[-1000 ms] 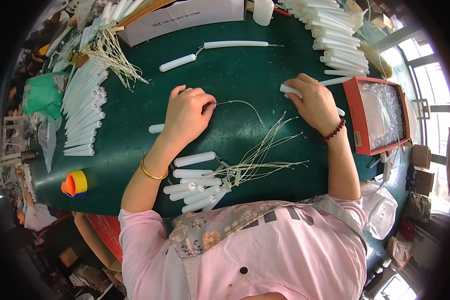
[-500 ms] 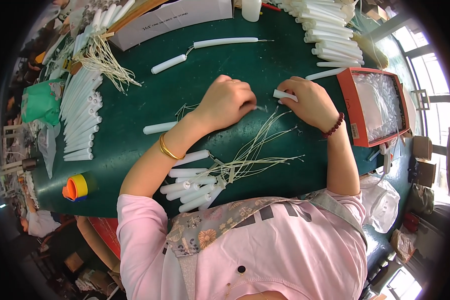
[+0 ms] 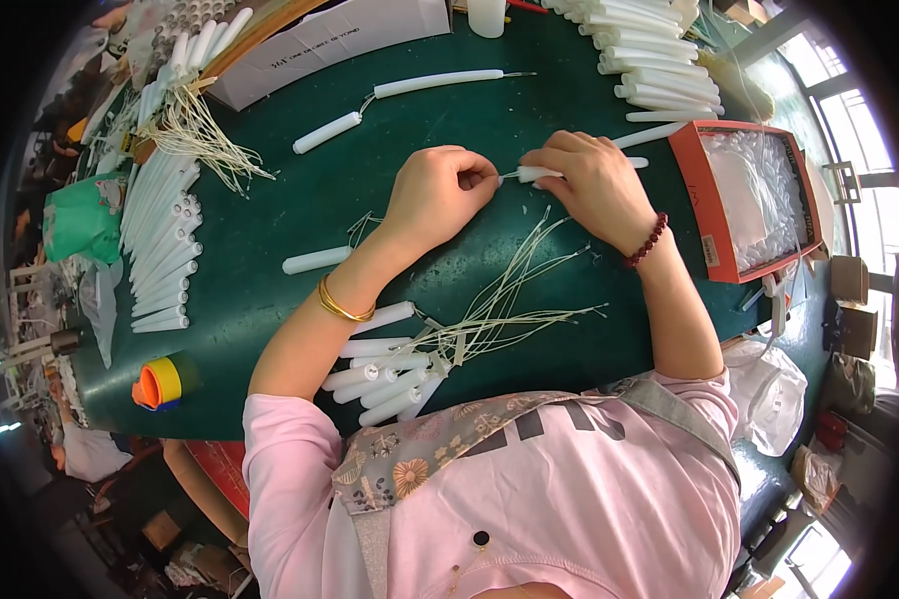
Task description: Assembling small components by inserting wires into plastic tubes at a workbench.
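Observation:
My right hand [image 3: 589,185] is closed round a white tube [image 3: 531,174]; a white end sticks out past its far side, probably of the same tube. My left hand [image 3: 440,195], thumb and forefinger pinched, holds a thin wire [image 3: 509,176] at the tube's left end. Below the hands lies a bundle of pale wires [image 3: 514,299], joined to several white tubes [image 3: 385,384] near my body. A lone white tube [image 3: 315,261] with fine wires lies by my left forearm. Beyond the hands, two white tubes [image 3: 440,82] lie linked by a wire.
An orange box [image 3: 704,215] with clear plastic pieces stands at right, a pile of white tubes [image 3: 659,60] behind it. On the left are more stacked tubes [image 3: 165,270], a wire bunch [image 3: 205,135], a green bag [image 3: 85,215] and tape rolls [image 3: 160,381]. A white carton [image 3: 330,50] stands behind.
My right hand has moved a little left and away from me, turning the tube. The tube's end and the wire in my left hand now meet. My left hand has shifted slightly left.

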Action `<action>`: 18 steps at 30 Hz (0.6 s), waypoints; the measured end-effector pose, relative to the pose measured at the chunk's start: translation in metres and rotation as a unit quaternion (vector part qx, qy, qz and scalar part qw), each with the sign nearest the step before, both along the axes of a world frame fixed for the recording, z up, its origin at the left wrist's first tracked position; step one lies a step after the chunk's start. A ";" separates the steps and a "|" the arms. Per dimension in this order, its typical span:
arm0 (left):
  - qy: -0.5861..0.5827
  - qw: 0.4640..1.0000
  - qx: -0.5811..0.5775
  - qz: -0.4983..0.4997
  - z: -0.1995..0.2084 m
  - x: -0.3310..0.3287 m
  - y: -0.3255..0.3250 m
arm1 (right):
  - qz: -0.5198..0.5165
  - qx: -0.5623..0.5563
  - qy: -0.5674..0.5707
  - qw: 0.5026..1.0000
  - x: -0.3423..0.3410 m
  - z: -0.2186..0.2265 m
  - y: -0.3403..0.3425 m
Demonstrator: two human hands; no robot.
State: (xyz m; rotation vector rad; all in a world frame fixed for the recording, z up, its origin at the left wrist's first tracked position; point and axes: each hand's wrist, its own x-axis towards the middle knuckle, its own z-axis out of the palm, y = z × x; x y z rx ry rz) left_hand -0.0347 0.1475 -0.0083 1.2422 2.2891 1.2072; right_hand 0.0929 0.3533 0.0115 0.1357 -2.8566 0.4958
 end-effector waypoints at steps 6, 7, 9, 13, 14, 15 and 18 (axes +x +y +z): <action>0.116 0.993 -0.011 -0.012 0.039 -0.029 -0.037 | 0.045 0.004 0.028 0.999 -0.009 -0.022 -0.028; 0.121 0.992 -0.027 0.016 0.047 -0.036 -0.051 | 0.039 0.009 0.045 0.998 -0.012 -0.025 -0.031; 0.153 0.983 -0.096 0.011 0.050 -0.048 -0.084 | 0.043 0.035 0.037 0.998 -0.020 -0.027 -0.041; 0.125 0.969 -0.210 0.024 0.052 -0.037 -0.118 | 0.100 0.034 0.063 0.992 -0.026 -0.022 -0.055; 0.101 0.968 -0.224 0.041 0.053 -0.031 -0.120 | 0.076 0.023 0.040 0.996 -0.024 -0.015 -0.046; 0.099 0.969 -0.224 0.046 0.051 -0.030 -0.120 | 0.052 0.013 0.015 0.998 -0.022 -0.009 -0.036; 0.104 0.965 -0.228 0.079 0.040 -0.025 -0.123 | 0.017 -0.003 -0.020 1.000 -0.009 -0.005 0.001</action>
